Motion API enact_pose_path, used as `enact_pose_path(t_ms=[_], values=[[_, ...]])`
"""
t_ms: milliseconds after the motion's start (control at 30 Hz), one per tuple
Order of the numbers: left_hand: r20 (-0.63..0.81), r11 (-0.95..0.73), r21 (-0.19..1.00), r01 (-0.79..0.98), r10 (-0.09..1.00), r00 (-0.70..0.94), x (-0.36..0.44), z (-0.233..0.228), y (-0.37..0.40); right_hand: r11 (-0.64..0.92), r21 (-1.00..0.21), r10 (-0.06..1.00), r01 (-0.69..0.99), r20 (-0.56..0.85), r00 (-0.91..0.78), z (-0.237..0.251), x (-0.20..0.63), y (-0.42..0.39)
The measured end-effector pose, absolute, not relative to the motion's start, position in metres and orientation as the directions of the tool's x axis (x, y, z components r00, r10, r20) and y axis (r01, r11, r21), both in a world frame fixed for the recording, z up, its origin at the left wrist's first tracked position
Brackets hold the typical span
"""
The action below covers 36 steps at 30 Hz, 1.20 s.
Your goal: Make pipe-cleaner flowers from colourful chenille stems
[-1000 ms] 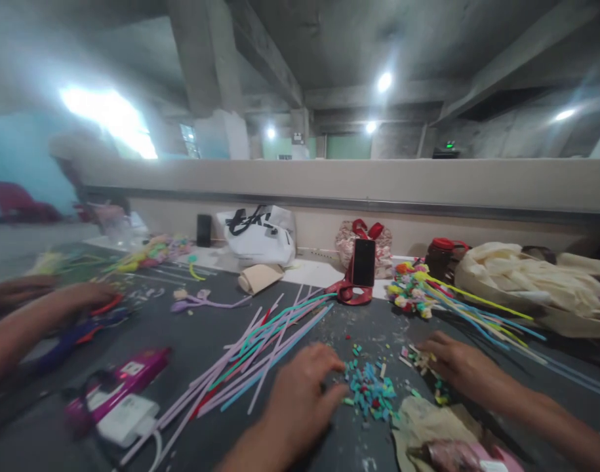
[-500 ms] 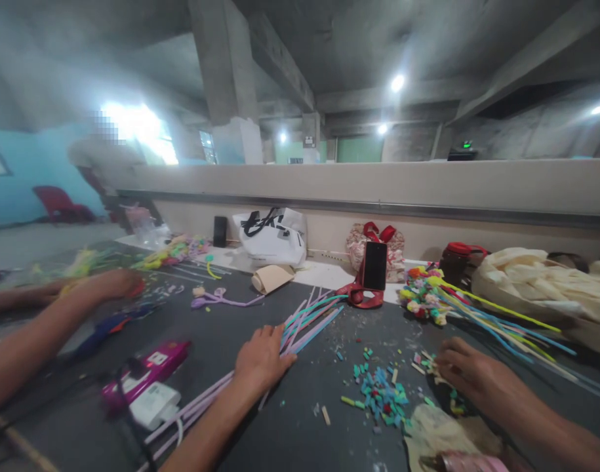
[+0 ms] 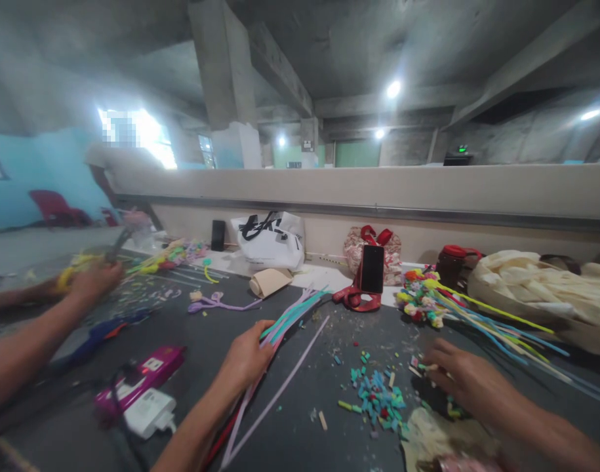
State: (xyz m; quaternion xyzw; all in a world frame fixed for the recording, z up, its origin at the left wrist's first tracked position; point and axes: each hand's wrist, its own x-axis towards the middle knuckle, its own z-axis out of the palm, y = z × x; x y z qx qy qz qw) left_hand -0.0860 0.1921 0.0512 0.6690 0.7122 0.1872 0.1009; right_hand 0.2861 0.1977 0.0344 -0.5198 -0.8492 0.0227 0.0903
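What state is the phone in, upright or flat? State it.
Upright. The phone stands propped in a red stand on the table, its dark screen facing the camera.

A craft workshop in a bare concrete hall: a long dark worktop strewn with coloured pipe cleaners and cut scraps.

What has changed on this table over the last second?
The left hand moved away from the pile of small coloured bits to the long coloured sticks and closed around a bunch, gathering them; one lilac stick lies apart. The right hand stayed on the scraps at the right. Phone and bags are unchanged.
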Motion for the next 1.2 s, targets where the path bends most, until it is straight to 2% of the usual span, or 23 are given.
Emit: enact_pose_path(t_ms=[133,200,333,533,733,800,933,1200], values=[[0.093,0.086,0.417,0.905,0.986,-0.137,-0.084,0.051,0.191,0.591,0.039,0.803,0.806,0.072,-0.592,0.048,0.234,0.206],[0.072,0.146,0.39,0.909,0.98,-0.188,-0.082,0.048,0.189,0.639,0.063,0.765,0.767,0.058,-0.642,0.049,0.209,0.214],[0.037,0.197,0.334,0.922,0.974,-0.222,-0.074,0.042,0.183,0.7,0.099,0.708,0.707,0.033,-0.706,0.044,0.17,0.232],[0.008,0.121,0.353,0.928,0.991,-0.132,-0.066,0.033,0.181,0.793,0.133,0.6,0.595,-0.003,-0.8,0.034,0.121,0.247],[0.001,0.057,0.34,0.939,0.998,-0.061,-0.066,0.024,0.183,0.881,0.082,0.465,0.466,0.037,-0.885,0.029,0.086,0.257],[0.021,0.055,0.362,0.93,0.998,-0.067,-0.069,0.022,0.185,0.879,0.062,0.47,0.474,0.06,-0.88,0.029,0.081,0.267],[0.072,0.089,0.405,0.91,0.989,-0.129,-0.076,0.019,0.189,0.833,0.045,0.546,0.552,0.098,-0.832,0.029,0.079,0.294],[0.075,0.11,0.425,0.899,0.985,-0.156,-0.08,0.017,0.189,0.814,-0.088,0.577,0.575,0.007,-0.816,0.02,0.132,0.293]])
